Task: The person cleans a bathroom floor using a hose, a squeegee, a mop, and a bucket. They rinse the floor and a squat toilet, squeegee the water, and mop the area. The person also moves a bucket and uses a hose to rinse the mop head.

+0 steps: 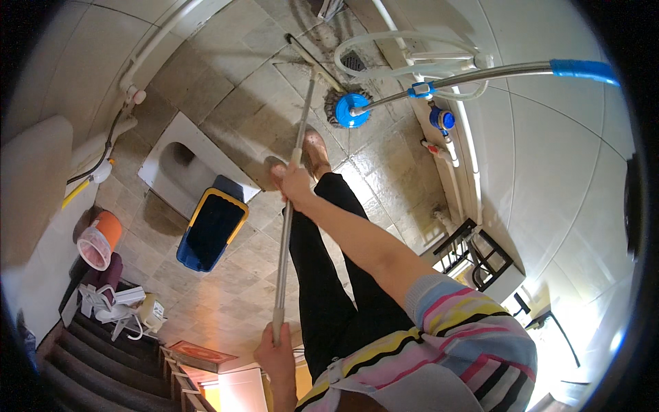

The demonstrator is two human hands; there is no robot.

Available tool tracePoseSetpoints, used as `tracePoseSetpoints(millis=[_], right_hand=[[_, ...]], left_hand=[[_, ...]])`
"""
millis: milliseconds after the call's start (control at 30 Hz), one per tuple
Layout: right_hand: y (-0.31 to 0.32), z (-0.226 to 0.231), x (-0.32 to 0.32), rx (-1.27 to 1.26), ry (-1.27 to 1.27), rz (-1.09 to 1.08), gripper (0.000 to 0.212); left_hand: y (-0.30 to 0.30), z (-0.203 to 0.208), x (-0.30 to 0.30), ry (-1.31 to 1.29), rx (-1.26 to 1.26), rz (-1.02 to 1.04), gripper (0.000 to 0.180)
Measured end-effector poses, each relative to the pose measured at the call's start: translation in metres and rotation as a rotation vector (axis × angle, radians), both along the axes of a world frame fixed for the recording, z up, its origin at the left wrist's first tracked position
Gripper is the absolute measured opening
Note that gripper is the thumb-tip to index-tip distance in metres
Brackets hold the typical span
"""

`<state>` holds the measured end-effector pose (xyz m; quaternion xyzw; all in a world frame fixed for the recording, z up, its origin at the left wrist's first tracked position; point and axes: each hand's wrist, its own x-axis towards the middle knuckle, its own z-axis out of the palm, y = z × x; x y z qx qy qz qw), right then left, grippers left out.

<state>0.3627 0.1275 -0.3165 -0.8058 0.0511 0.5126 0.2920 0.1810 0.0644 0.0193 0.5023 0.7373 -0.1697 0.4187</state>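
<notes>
A floor squeegee [283, 254] with a long metal pole runs from my body to the tiled floor. My left hand [274, 357] is wrapped round the pole's near end. Farther down, my right hand [297, 185] grips the pole's middle, its arm stretched across my black trousers. At the far end, the narrow crossbar [314, 63] lies slanted on the tiles. Just right of it, a round mop head [352, 110] with a blue top and grey fringe rests on the floor. Its metal handle [480, 77] leans to the right, ending in a blue grip.
A squat toilet [194, 165] is set into the floor on the left. A dark blue bucket [211, 230] with a yellow rim stands partly over its edge. Beyond are an orange bin [101, 237], a floor drain [353, 62], a coiled clear hose [395, 36] and white wall pipes [463, 137].
</notes>
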Motion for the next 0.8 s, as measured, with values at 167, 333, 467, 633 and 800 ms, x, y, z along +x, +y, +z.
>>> tracePoseSetpoints(millis=[167,333,467,633,800], right_hand=[[0.006,-0.007,-0.082,-0.042,0.056,0.006,0.056],[0.008,0.026,-0.158,-0.016,0.063,0.059,0.054],[-0.001,0.036,-0.234,-0.010,0.051,0.149,0.057],[0.024,0.109,-0.248,-0.045,0.519,0.159,0.052],[0.030,0.051,-0.185,0.103,0.189,0.158,0.045]], left_hand=[[0.011,0.033,-0.028,0.108,0.036,-0.021,0.019],[-0.014,0.058,-0.061,0.232,0.043,0.079,0.021],[-0.025,0.096,-0.072,0.247,0.095,0.030,0.023],[-0.071,0.107,-0.109,0.354,0.124,0.192,0.023],[-0.067,0.043,-0.095,0.150,0.149,0.337,0.020]])
